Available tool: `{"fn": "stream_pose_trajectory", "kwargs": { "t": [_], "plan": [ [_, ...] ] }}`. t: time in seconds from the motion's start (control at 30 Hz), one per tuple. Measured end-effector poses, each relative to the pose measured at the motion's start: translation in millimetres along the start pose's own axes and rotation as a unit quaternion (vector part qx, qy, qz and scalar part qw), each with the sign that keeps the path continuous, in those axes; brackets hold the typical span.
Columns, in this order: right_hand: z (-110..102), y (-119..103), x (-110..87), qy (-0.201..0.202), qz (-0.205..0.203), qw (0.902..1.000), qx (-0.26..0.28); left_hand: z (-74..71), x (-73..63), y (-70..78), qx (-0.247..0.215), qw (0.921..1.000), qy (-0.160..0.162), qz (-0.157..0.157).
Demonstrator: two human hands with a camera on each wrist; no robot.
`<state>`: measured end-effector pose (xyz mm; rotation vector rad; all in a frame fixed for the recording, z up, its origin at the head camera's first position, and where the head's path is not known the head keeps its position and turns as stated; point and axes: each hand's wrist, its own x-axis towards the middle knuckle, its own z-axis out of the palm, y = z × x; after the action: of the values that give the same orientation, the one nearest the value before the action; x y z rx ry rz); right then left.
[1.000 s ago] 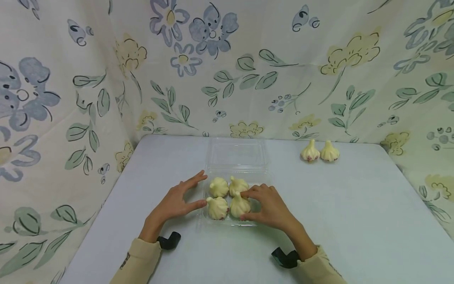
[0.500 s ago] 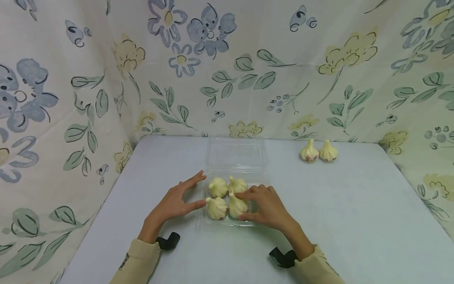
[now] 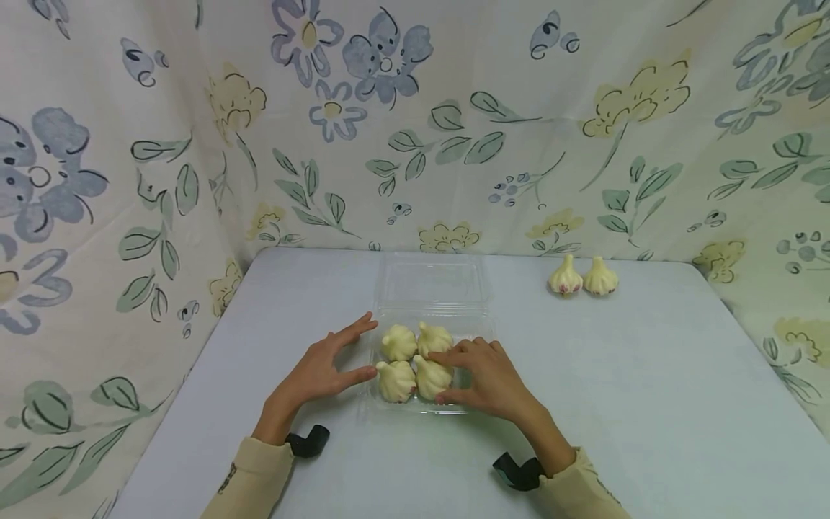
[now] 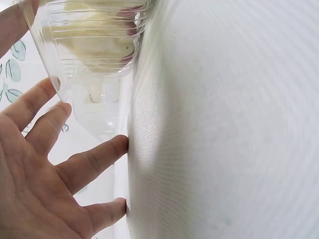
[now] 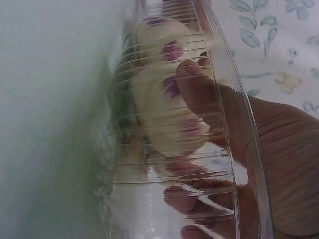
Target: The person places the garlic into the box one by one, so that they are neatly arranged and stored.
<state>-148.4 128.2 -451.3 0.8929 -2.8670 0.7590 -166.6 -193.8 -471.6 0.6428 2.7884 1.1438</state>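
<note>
A clear plastic clamshell box point(image 3: 478, 326) lies with its lid folded back, several pale garlic bulbs inside in two rows. My right hand point(image 3: 489, 378) reaches in over the right wall and holds the front right garlic bulb point(image 3: 431, 380), index finger by its stem and thumb low on its side. Through the ribbed wall in the right wrist view, the thumb point(image 5: 199, 89) presses on the bulb's purple-streaked base. My left hand point(image 3: 318, 371) spreads along the box's left side, fingers extended. In the left wrist view, two fingertips point(image 4: 61, 108) meet the rim and two others rest on the table.
Two more garlic bulbs point(image 3: 582, 276) stand side by side at the table's back right. The open lid point(image 3: 431, 281) lies flat behind the box. A floral curtain point(image 3: 454, 108) borders the white table point(image 3: 616, 375) at the back and sides.
The front right garlic bulb has shifted a little left and its stem has tipped left, closer to the bulb beside it, with my right hand on it. My left hand stays put.
</note>
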Motion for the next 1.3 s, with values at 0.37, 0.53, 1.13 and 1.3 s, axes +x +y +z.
{"fn": "stream_pose_trajectory", "kwargs": {
  "t": [0.37,0.53,1.13,1.3],
  "plan": [
    [0,2,-0.5,0.015,-0.007,0.9998,0.012,0.4,0.2,-0.5,0.0,1.0,0.0,0.002],
    [-2,3,0.0,0.008,-0.003,0.9997,0.024,0.6,0.3,-0.6,0.0,1.0,0.001,0.001],
    [-15,10,-1.3,0.048,-0.01,0.9814,0.186,-0.2,-0.4,0.1,-0.004,1.0,-0.001,0.005],
    [-20,15,-0.6,0.075,-0.006,0.9771,0.199,-0.4,-0.4,0.6,-0.003,1.0,-0.001,0.006]
  ]
}}
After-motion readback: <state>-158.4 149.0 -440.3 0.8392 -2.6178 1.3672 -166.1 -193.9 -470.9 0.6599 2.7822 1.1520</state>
